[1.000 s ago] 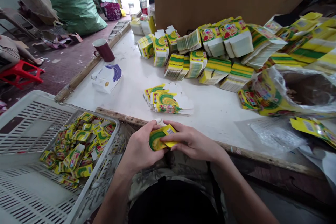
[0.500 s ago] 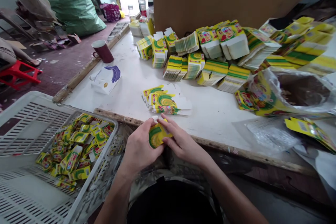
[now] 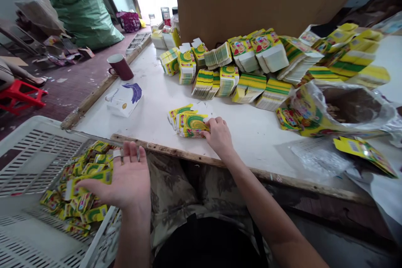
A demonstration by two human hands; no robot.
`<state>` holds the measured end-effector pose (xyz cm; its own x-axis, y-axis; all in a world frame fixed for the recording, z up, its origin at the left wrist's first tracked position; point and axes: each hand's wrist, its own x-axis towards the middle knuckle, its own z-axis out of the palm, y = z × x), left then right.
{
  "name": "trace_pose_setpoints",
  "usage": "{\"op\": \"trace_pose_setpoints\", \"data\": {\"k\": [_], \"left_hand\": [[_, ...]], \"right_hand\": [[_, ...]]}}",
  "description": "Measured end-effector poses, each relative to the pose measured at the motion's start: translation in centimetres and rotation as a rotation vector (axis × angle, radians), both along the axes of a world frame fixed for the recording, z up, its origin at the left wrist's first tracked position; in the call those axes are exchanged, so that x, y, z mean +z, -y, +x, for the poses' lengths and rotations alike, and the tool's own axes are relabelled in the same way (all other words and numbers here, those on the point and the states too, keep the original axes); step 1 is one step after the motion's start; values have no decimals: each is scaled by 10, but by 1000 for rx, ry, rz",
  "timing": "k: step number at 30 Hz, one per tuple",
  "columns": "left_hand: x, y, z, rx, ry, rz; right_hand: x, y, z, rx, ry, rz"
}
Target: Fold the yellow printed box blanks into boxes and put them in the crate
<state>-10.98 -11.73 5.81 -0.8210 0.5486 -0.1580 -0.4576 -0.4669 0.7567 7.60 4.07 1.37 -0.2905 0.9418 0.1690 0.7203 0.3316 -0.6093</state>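
My left hand (image 3: 131, 182) is palm up with its fingers stretched out, over the near edge of the plastic crate (image 3: 28, 134). Nothing lies in its palm, and white tape wraps one fingertip. Small yellow boxes (image 3: 91, 213) fill part of the crate, one of them just beside my left thumb. On the white table, the fingers of my right hand (image 3: 220, 137) pinch the right end of a small pile of flattened yellow cartons (image 3: 191, 122). How many cartons the fingers hold is hidden.
Bundles of flat cartons (image 3: 228, 81) line the back below a brown board (image 3: 251, 0). A mug (image 3: 122, 68) and a white tissue box (image 3: 124, 102) stand left. An open plastic-lined bag (image 3: 314, 111) is right. Another person's leg (image 3: 23, 73) shows near a red stool (image 3: 21, 96).
The yellow box that both hands held has left them. My left hand has moved left to the crate and opened. My right hand has reached forward to the carton pile.
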Motion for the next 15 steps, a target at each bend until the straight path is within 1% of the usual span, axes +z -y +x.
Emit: {"op": "trace_pose_setpoints", "data": {"k": [2, 3, 5, 7, 8, 9, 11, 12, 14, 15], "left_hand": [[-4, -7, 14, 4, 84, -35], [-7, -10, 22, -16, 109, -62], [-14, -16, 35, -108, 115, -113], [-22, -18, 48, -225, 58, -113], [-25, -18, 53, -270, 17, -86], [-26, -17, 58, -307, -25, -45], [-24, -16, 68, -351, -86, 37], [-20, -16, 71, -352, -101, 61], [-8, -18, 75, -316, -106, 89], [-2, -20, 75, -263, -105, 103]], "right_hand": [[0, 2, -1, -5, 9, 7], [2, 4, 0, -2, 4, 4], [9, 10, 5, 21, -13, -10], [21, 20, 11, 89, -86, -66], [27, 27, 13, 144, -144, -116], [34, 35, 14, 217, -241, -199], [44, 53, 13, 357, -408, -391], [48, 64, 11, 400, -476, -472], [51, 85, 4, 438, -600, -564], [51, 94, 0, 446, -668, -574]]}}
